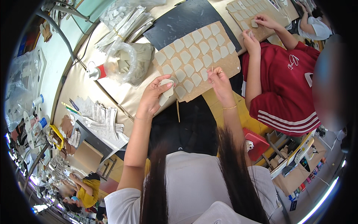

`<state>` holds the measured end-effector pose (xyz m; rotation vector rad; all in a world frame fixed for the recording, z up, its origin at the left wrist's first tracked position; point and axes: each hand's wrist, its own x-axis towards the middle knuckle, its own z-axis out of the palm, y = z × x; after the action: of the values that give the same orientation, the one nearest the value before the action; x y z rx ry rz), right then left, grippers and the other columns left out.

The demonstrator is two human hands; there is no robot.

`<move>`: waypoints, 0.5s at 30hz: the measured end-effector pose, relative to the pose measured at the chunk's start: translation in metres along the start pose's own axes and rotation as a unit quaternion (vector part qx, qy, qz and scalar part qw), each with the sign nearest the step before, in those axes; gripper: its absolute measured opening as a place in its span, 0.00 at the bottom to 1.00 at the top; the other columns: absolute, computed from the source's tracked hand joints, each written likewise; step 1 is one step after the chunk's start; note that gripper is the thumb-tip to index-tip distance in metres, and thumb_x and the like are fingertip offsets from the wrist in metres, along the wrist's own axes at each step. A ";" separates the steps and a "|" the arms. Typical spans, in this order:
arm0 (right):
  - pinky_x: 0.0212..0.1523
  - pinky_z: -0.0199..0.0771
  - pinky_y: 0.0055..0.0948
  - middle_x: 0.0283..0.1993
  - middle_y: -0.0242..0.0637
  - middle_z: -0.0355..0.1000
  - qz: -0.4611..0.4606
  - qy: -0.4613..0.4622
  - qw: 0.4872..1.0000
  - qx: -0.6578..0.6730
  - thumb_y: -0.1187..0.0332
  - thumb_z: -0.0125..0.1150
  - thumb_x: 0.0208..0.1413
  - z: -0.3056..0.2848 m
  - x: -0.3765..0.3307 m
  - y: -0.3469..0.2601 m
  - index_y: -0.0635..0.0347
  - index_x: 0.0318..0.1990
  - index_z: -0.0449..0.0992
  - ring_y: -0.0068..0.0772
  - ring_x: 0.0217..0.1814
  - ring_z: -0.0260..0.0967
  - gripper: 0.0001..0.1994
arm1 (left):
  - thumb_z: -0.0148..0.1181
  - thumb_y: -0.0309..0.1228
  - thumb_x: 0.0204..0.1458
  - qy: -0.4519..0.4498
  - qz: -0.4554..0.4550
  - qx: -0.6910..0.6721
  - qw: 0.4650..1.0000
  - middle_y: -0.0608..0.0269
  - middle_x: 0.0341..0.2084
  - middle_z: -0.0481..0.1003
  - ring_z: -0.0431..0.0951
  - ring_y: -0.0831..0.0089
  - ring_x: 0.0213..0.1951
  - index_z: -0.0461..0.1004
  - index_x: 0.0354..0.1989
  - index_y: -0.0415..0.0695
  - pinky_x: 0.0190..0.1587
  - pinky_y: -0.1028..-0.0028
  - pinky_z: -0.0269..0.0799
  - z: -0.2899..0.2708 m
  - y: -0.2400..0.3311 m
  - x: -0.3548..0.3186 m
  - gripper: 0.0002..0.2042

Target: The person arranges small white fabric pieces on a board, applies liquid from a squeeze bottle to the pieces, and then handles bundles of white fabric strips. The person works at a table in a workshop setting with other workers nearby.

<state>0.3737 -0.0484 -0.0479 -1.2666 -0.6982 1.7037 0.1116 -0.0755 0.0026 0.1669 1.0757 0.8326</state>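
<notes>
My left hand (154,92) is closed round several pale, rounded cut pieces (166,89), thumb on top, at the near left corner of a brown board (233,69). Rows of similar pale flat pieces (185,56) lie spread over this board. Over the board's near right part, my right hand (220,83) has thumb and fingers pinched together. A thin, pale sliver sticks up from that pinch; I cannot tell whether it is a piece seen edge-on. The board lies partly on a black mat (179,20) and reaches past the table's near edge.
Left of the board stands a clear plastic bag (140,61) of pale pieces, beside a red-and-white spool (97,71). Bundled pale strips (128,28) lie behind it. At right, a co-worker in a red shirt (285,82) handles pieces over another board (244,13).
</notes>
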 end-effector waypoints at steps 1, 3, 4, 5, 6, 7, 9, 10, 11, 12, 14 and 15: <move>0.33 0.65 0.20 0.36 0.33 0.70 0.012 0.016 0.997 -0.074 0.72 0.53 0.60 -0.012 0.003 -0.002 0.57 0.35 0.65 0.20 0.31 0.64 0.04 | 0.61 0.24 0.52 0.003 -0.039 -0.027 0.999 0.59 0.37 0.76 0.77 0.76 0.38 0.69 0.49 0.39 0.38 0.79 0.73 -0.003 -0.001 0.001 0.16; 0.29 0.64 0.22 0.30 0.31 0.70 0.037 0.043 0.974 -0.219 0.72 0.54 0.58 -0.026 0.009 -0.005 0.59 0.37 0.68 0.21 0.25 0.61 0.03 | 0.60 0.25 0.53 -0.015 -0.091 -0.091 0.992 0.56 0.37 0.76 0.78 0.74 0.37 0.67 0.50 0.40 0.35 0.77 0.74 -0.008 -0.005 0.001 0.16; 0.29 0.65 0.23 0.30 0.32 0.71 -0.001 0.065 0.957 -0.284 0.72 0.55 0.58 -0.032 0.012 -0.002 0.61 0.39 0.69 0.22 0.25 0.62 0.04 | 0.59 0.26 0.54 -0.039 -0.105 -0.127 0.986 0.56 0.38 0.75 0.78 0.73 0.37 0.67 0.50 0.41 0.33 0.77 0.74 -0.010 -0.009 0.002 0.16; 0.29 0.66 0.24 0.29 0.34 0.72 -0.039 0.085 0.933 -0.347 0.72 0.56 0.57 -0.033 0.015 0.000 0.62 0.41 0.70 0.24 0.25 0.64 0.07 | 0.58 0.27 0.54 -0.062 -0.119 -0.163 0.978 0.56 0.39 0.75 0.78 0.73 0.36 0.66 0.50 0.42 0.32 0.77 0.74 -0.013 -0.013 0.003 0.16; 0.30 0.67 0.24 0.29 0.35 0.73 -0.077 0.105 0.904 -0.407 0.72 0.57 0.56 -0.035 0.017 0.002 0.63 0.43 0.71 0.25 0.25 0.65 0.09 | 0.57 0.27 0.55 -0.064 -0.120 -0.168 0.976 0.56 0.39 0.75 0.78 0.71 0.36 0.66 0.51 0.42 0.31 0.77 0.75 -0.014 -0.018 0.005 0.15; 0.30 0.68 0.25 0.29 0.36 0.73 -0.069 0.112 0.899 -0.417 0.72 0.58 0.55 -0.037 0.018 0.003 0.64 0.44 0.71 0.25 0.26 0.67 0.10 | 0.56 0.27 0.56 -0.066 -0.122 -0.173 0.975 0.56 0.39 0.74 0.78 0.70 0.36 0.66 0.51 0.42 0.30 0.77 0.76 -0.013 -0.023 0.006 0.15; 0.32 0.70 0.26 0.30 0.39 0.74 -0.050 0.126 0.889 -0.437 0.73 0.58 0.54 -0.028 0.020 -0.006 0.66 0.45 0.71 0.27 0.28 0.71 0.12 | 0.54 0.27 0.57 -0.065 -0.111 -0.163 0.978 0.55 0.40 0.74 0.78 0.68 0.36 0.64 0.53 0.42 0.30 0.76 0.77 -0.007 -0.027 0.006 0.15; 0.33 0.70 0.26 0.31 0.40 0.74 -0.049 0.117 0.887 -0.444 0.73 0.58 0.54 -0.030 0.022 -0.004 0.66 0.45 0.72 0.27 0.29 0.72 0.11 | 0.52 0.27 0.58 -0.063 -0.098 -0.147 0.982 0.55 0.40 0.74 0.79 0.67 0.36 0.64 0.53 0.42 0.30 0.75 0.78 -0.004 -0.028 0.005 0.15; 0.33 0.71 0.27 0.32 0.41 0.75 -0.048 0.107 0.885 -0.450 0.73 0.58 0.54 -0.031 0.024 -0.004 0.66 0.44 0.72 0.28 0.30 0.73 0.11 | 0.51 0.27 0.59 -0.060 -0.084 -0.132 0.986 0.54 0.40 0.74 0.79 0.66 0.36 0.63 0.54 0.42 0.30 0.75 0.78 0.000 -0.028 0.004 0.15; 0.34 0.72 0.27 0.32 0.42 0.75 -0.047 0.098 0.883 -0.457 0.74 0.58 0.54 -0.033 0.025 -0.003 0.66 0.44 0.73 0.29 0.31 0.74 0.11 | 0.50 0.27 0.59 -0.065 -0.081 -0.129 0.986 0.53 0.41 0.73 0.79 0.65 0.37 0.62 0.55 0.42 0.30 0.74 0.79 0.001 -0.028 0.005 0.16; 0.34 0.72 0.27 0.32 0.42 0.75 -0.052 0.105 0.877 -0.466 0.74 0.58 0.54 -0.034 0.026 -0.003 0.66 0.44 0.73 0.29 0.30 0.74 0.10 | 0.47 0.26 0.60 -0.073 -0.072 -0.122 0.987 0.52 0.42 0.72 0.79 0.63 0.38 0.60 0.58 0.41 0.30 0.72 0.80 0.003 -0.027 0.005 0.17; 0.33 0.72 0.27 0.32 0.42 0.75 -0.054 0.109 0.875 -0.469 0.74 0.58 0.53 -0.033 0.027 -0.003 0.66 0.43 0.73 0.29 0.29 0.74 0.10 | 0.46 0.27 0.61 -0.079 -0.070 -0.119 0.987 0.51 0.43 0.72 0.79 0.62 0.39 0.59 0.58 0.40 0.31 0.72 0.80 0.004 -0.026 0.005 0.17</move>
<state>0.4029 -0.0250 -0.0688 -1.9733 -1.5201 1.0792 0.1297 -0.0893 -0.0116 -0.0442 0.8223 0.7997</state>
